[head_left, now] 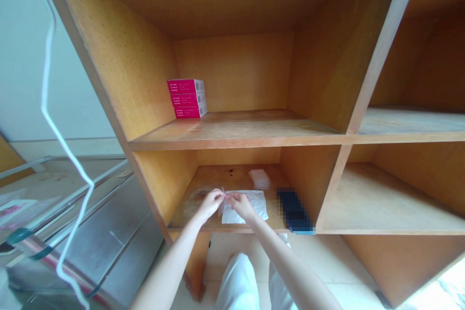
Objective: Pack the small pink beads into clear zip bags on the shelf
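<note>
Both my hands reach into the lower left compartment of a wooden shelf unit. My left hand and my right hand meet fingertip to fingertip, each pinched on a small thin pinkish item that I cannot make out. Under them lies a white sheet or flat packet on the shelf board. A smaller white packet lies further back in the same compartment. A dark object, blurred out, rests at the compartment's right front edge.
Three pink boxes are stacked at the back left of the upper compartment. More wooden compartments open to the right. A metal surface and a dangling white cord are on the left. My white trousers show below.
</note>
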`<state>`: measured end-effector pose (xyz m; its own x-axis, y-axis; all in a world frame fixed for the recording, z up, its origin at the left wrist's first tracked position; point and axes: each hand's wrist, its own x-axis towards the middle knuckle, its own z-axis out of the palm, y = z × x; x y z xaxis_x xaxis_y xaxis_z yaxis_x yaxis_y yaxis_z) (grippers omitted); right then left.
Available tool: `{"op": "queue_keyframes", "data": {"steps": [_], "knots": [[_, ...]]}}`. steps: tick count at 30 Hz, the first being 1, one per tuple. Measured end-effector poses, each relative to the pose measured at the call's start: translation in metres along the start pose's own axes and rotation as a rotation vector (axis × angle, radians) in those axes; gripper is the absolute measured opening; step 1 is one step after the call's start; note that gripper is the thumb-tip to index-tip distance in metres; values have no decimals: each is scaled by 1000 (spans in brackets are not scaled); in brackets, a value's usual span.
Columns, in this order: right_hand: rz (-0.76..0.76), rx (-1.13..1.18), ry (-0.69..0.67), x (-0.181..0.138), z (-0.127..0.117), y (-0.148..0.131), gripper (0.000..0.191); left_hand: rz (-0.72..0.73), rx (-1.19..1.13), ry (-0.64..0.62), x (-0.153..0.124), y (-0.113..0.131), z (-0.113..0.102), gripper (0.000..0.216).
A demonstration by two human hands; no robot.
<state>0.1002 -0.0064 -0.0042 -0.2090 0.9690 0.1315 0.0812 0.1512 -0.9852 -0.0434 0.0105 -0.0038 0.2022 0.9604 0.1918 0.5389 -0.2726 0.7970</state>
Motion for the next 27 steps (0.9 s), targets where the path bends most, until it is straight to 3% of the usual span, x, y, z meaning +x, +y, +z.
{"op": "queue_keyframes", "data": {"steps": [12, 19, 27], "knots": [[-2, -109, 52, 12, 1, 8, 27, 53, 69, 12, 7, 2, -1, 16], [-7, -101, 42, 20, 0, 6, 19, 113, 136, 29, 6, 3, -2, 20], [-40, -318, 87, 24, 4, 5, 14, 182, 251, 164, 4, 7, -1, 19]]}}
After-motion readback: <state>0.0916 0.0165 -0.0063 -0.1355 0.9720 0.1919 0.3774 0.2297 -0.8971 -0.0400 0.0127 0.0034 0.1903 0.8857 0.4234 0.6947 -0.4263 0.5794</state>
